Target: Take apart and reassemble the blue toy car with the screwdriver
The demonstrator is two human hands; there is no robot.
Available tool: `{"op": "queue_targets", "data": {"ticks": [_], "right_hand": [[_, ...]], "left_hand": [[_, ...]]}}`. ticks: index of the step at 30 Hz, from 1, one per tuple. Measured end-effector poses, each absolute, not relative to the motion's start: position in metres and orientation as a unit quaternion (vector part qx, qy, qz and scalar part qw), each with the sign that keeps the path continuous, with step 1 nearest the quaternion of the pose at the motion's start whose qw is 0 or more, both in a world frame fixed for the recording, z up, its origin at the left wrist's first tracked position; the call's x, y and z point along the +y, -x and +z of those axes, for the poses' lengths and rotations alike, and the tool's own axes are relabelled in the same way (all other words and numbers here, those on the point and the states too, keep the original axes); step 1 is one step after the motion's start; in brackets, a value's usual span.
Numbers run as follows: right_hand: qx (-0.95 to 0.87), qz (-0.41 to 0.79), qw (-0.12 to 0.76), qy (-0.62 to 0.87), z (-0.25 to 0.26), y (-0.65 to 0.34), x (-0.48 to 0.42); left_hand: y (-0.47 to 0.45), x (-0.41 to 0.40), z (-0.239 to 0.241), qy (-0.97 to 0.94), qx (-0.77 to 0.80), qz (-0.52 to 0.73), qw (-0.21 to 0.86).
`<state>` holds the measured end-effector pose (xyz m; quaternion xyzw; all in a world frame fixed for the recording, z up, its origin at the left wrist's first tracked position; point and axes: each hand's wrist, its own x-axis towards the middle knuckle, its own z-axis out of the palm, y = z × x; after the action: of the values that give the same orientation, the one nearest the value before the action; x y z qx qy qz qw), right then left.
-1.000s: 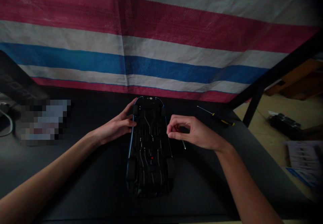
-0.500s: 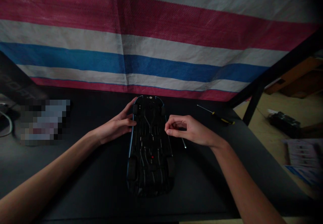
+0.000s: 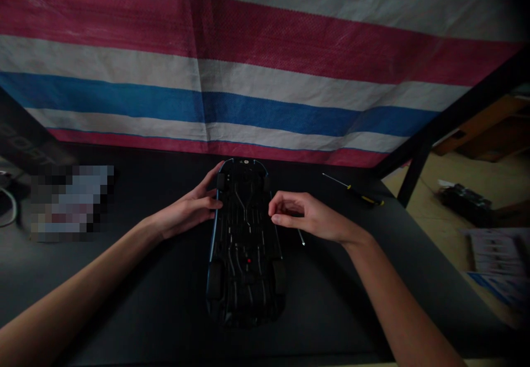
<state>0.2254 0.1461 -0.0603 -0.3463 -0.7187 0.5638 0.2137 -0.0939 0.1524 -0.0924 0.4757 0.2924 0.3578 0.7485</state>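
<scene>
A toy car (image 3: 248, 234) lies upside down on the dark table, its black underside facing up and a small red spot near the close end. My left hand (image 3: 188, 212) grips its left side towards the far end, thumb on the edge and fingers along the flank. Beside the car's right edge, my right hand (image 3: 300, 215) is curled with thumb and fingertips close together; whatever is between them is too small to make out. A thin metal shaft (image 3: 301, 237) shows below the right hand, its other end hidden.
A screwdriver (image 3: 351, 189) with a black and yellow handle lies at the far right of the table (image 3: 165, 312). A blurred-out flat object (image 3: 77, 201) and a white cable (image 3: 14, 207) are on the left. A striped sheet (image 3: 248, 69) hangs behind.
My right hand's thumb and fingertips have parted slightly at the car's edge. The car and my left hand stay nearly in place, with a slight shift of the view.
</scene>
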Motion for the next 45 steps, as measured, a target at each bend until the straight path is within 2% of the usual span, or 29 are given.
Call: {"op": "queue_targets", "data": {"ticks": [14,17,19,21,24,27,30,32,38,40,45], "right_hand": [[-0.668,0.607,0.227,0.366,-0.064,-0.229,0.149],[-0.715,0.466,0.231,0.467,-0.066,-0.243,0.155],[-0.754,0.312,0.199,0.543,-0.069,-0.251,0.157],[-0.772,0.221,0.150,0.576,-0.073,-0.253,0.158],[-0.793,0.210,0.112,0.561,-0.079,-0.247,0.156],[-0.808,0.204,0.114,0.541,-0.081,-0.239,0.154],[-0.816,0.201,0.155,0.520,-0.077,-0.234,0.153],[-0.807,0.199,0.213,0.513,-0.071,-0.231,0.151],[-0.710,0.172,0.505,0.460,-0.052,-0.214,0.130],[-0.694,0.186,0.538,0.441,-0.050,-0.208,0.121],[-0.711,0.198,0.528,0.419,-0.051,-0.205,0.113]], "left_hand": [[0.097,0.156,-0.098,-0.479,0.295,0.358,0.745],[0.096,0.155,-0.096,-0.475,0.295,0.360,0.747],[0.095,0.153,-0.094,-0.478,0.296,0.357,0.746],[0.095,0.152,-0.092,-0.481,0.296,0.356,0.744],[0.094,0.151,-0.091,-0.484,0.295,0.352,0.745],[0.094,0.151,-0.091,-0.489,0.291,0.354,0.743],[0.094,0.151,-0.091,-0.489,0.287,0.357,0.743],[0.093,0.151,-0.091,-0.487,0.285,0.356,0.744],[0.095,0.153,-0.096,-0.475,0.275,0.360,0.755],[0.095,0.153,-0.097,-0.476,0.271,0.361,0.755],[0.096,0.154,-0.100,-0.474,0.269,0.358,0.758]]}}
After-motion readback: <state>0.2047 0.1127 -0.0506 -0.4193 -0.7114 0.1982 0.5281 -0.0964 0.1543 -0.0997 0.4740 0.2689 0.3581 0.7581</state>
